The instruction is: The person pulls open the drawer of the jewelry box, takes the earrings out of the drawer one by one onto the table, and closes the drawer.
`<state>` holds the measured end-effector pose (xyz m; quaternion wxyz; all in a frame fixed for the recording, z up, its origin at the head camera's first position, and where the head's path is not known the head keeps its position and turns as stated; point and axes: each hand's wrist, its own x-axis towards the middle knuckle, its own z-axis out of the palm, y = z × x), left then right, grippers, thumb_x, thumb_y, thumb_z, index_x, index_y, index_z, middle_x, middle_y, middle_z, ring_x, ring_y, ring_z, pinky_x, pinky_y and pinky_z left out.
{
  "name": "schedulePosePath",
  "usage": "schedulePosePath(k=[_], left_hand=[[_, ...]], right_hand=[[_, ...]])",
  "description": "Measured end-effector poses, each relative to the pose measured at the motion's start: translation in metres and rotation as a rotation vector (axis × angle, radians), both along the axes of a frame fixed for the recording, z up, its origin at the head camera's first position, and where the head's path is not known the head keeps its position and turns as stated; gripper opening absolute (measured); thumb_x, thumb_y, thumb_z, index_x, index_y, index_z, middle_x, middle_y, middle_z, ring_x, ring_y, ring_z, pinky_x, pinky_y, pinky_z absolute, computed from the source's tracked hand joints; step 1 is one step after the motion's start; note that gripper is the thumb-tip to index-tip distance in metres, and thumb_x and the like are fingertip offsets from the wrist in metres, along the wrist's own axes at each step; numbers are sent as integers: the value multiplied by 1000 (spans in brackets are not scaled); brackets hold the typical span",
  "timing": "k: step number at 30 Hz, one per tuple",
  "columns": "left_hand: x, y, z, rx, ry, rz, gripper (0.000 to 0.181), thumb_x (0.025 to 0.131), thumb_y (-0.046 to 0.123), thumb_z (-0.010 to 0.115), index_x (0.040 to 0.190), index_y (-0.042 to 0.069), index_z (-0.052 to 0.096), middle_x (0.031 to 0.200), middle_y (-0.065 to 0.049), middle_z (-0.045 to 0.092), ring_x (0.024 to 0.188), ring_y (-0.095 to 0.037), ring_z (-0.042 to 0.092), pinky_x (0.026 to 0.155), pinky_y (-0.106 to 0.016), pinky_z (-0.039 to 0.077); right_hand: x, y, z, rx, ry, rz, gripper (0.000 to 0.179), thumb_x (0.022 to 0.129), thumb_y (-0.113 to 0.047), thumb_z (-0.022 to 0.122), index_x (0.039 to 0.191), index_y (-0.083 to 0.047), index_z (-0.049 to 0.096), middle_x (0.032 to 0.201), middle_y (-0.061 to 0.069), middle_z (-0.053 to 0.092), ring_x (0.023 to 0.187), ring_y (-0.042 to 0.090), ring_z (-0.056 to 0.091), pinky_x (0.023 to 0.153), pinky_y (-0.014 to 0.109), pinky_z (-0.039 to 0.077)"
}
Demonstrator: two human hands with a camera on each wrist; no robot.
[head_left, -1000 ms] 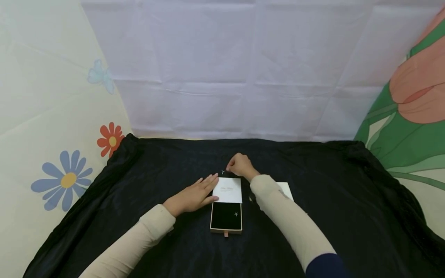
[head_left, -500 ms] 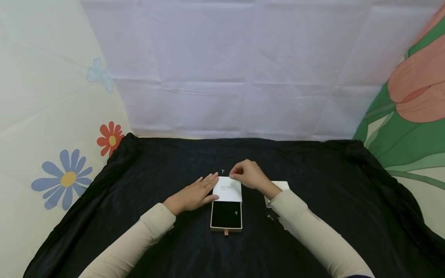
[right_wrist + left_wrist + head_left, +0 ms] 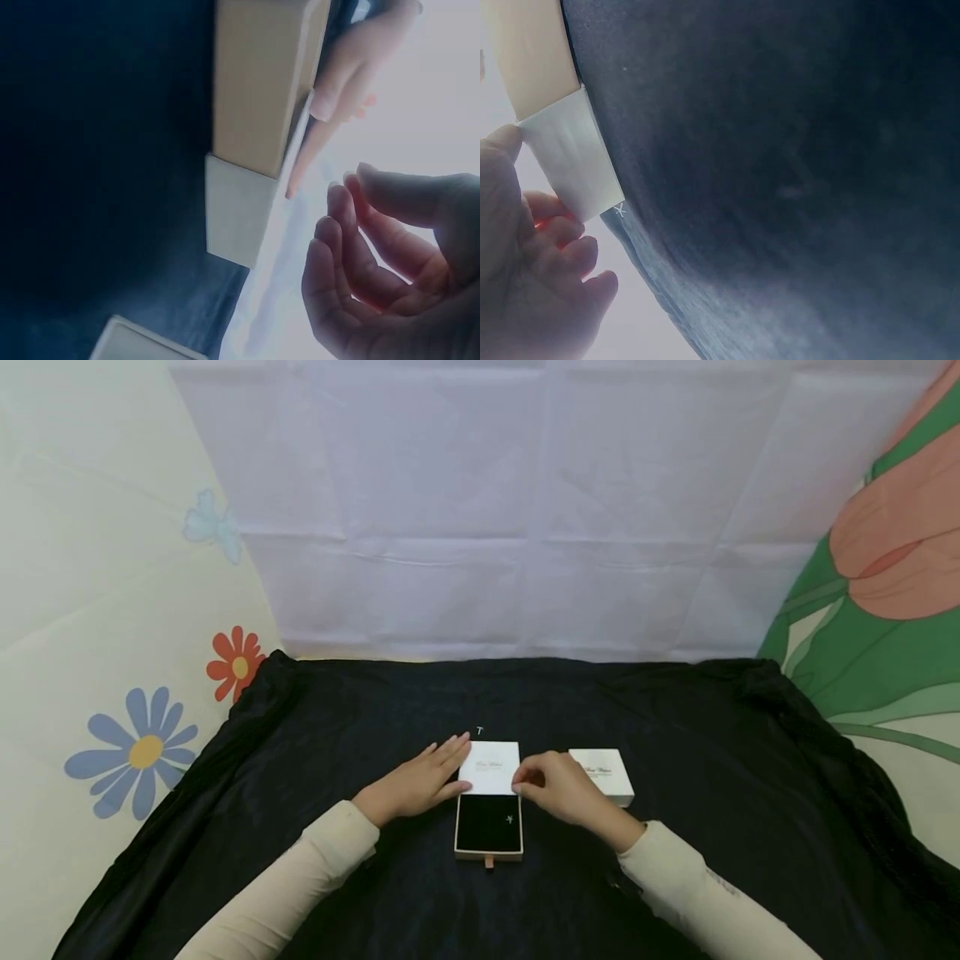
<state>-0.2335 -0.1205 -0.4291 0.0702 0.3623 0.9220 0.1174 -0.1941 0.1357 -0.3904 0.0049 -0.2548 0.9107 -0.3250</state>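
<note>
A white sleeve box lies at mid-table, its drawer pulled out toward me. On the drawer's black lining sits a tiny silver piece, perhaps an earring. My left hand rests against the sleeve's left side, fingers stretched out. In the left wrist view its thumb touches near where sleeve and drawer meet. My right hand hovers at the sleeve's right edge, fingers loosely curled; nothing shows between the fingertips. Just beyond the sleeve lies a small silver T-shaped piece.
A second white box with printed lettering stands to the right, partly behind my right hand. Dark cloth covers the table. A white sheet hangs behind it.
My right hand has drawn back from beside the T-shaped piece, toward me and rightward, uncovering the second box. The left hand, sleeve box and drawer stay in place.
</note>
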Motion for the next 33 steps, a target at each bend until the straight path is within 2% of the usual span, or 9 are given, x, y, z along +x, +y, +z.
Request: schedulePosePath(k=[8, 17, 28, 33], left_hand=[[0, 0, 0, -2, -9, 6, 71, 101, 48, 40, 153, 6, 18, 160, -8, 12, 146, -24, 14, 116, -49, 17], [2, 0, 4, 8, -15, 2, 70, 101, 46, 41, 153, 5, 19, 160, -10, 13, 146, -26, 15, 116, -51, 18], [2, 0, 2, 8, -7, 0, 70, 101, 46, 40, 153, 5, 19, 160, -10, 13, 146, -26, 15, 115, -51, 18], [0, -1, 0, 7, 6, -5, 69, 101, 46, 40, 153, 5, 19, 160, -10, 14, 146, -26, 16, 115, -51, 19]], right_hand=[[8, 2, -11, 13, -29, 18, 6, 86, -10, 71, 80, -12, 70, 68, -8, 61, 56, 0, 47, 52, 20, 41], [14, -4, -19, 61, -42, 18, 8, 86, -10, 71, 79, -14, 70, 70, -9, 64, 59, 0, 50, 55, 21, 43], [17, -14, -18, 213, -18, -27, 7, 86, -11, 69, 79, -13, 71, 70, -6, 62, 58, 6, 52, 54, 26, 43], [16, -19, -16, 238, -35, -26, 9, 85, -9, 67, 77, -10, 70, 68, -4, 62, 55, 6, 52, 52, 27, 44]])
